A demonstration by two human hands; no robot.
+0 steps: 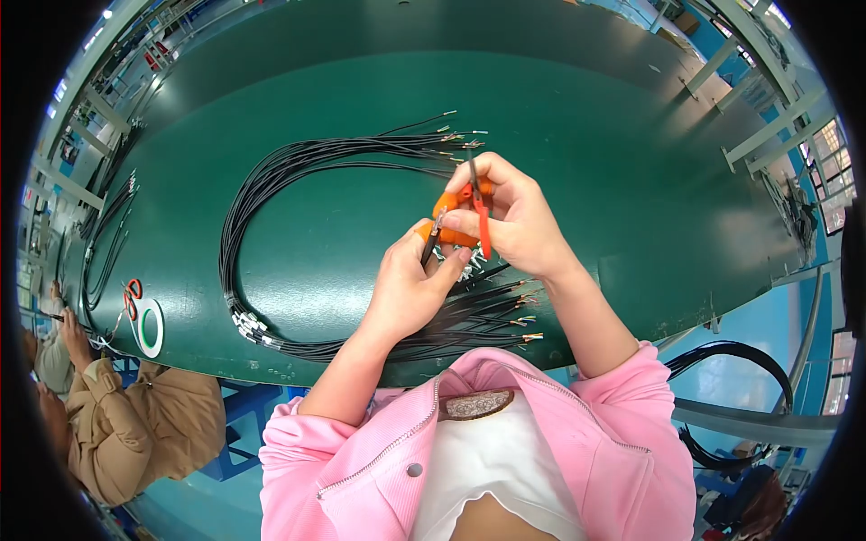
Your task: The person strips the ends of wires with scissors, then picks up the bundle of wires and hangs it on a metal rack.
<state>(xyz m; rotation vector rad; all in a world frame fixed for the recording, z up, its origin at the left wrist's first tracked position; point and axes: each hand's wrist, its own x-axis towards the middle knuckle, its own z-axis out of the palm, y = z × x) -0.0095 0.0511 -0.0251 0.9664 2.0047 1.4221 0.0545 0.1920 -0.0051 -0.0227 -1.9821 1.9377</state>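
The person's left hand (406, 288) is closed around a black round-jacketed cable (431, 245), with the cable's stripped end pointing up between the fingertips. The right hand (516, 216) grips a small red-handled cutting tool (483, 221), its dark narrow end directed away from the person's body; the thumb of this hand is beside the stripped end. Orange finger covers (462, 238) are visible at the fingers. Both hands are above the front half of a green smooth-topped table (577, 117). A C-shaped bundle of thin black cables (236, 207) lies on the table, open toward the right; its two groups of ends lie beyond and in front of the hands. White tags (253, 330) are grouped at its lower left bend. Small whitish pieces (474, 263) lie below the hands. At the left, red-handled scissors (133, 298) lie beside a white ring-shaped roll (151, 327), near a co-worker in a tan coat (149, 424).
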